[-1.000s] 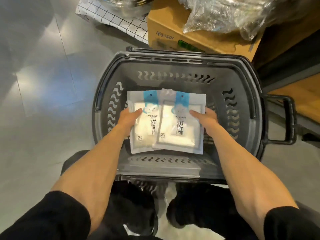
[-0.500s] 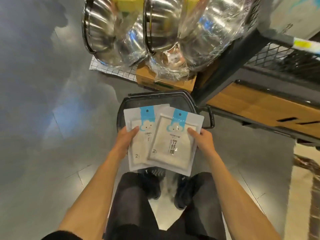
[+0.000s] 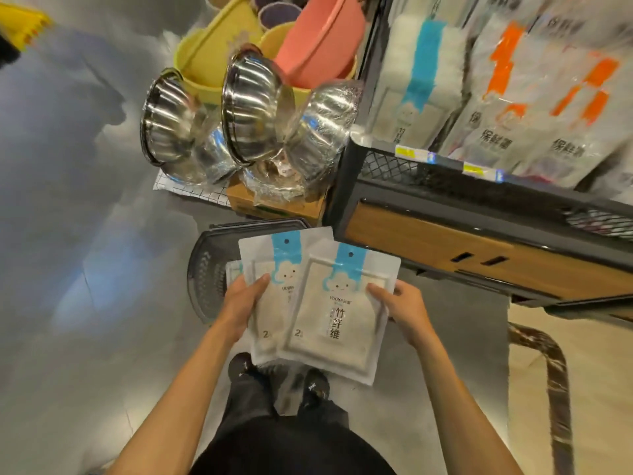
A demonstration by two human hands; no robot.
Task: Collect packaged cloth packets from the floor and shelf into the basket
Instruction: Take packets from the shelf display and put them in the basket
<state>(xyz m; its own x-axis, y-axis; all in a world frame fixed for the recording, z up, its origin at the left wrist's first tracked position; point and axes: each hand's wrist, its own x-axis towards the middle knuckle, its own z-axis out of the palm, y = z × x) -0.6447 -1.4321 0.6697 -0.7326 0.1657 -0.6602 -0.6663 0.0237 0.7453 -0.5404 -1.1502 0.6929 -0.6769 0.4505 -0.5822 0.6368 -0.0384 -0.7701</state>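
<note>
The left hand (image 3: 244, 303) clamps its grip on the left packet (image 3: 265, 323), thumb on top. The right hand (image 3: 401, 310) does the same on the right packet (image 3: 342, 323), which overlaps the other. Both packets are held up in the air, partly hiding the dark basket (image 3: 205, 279) on the floor (image 3: 85, 303). The shelf (image 3: 428, 234) stands at far right.

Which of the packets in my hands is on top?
The right packet, held by the right hand: its whole front shows, overlapping the left packet.
</note>
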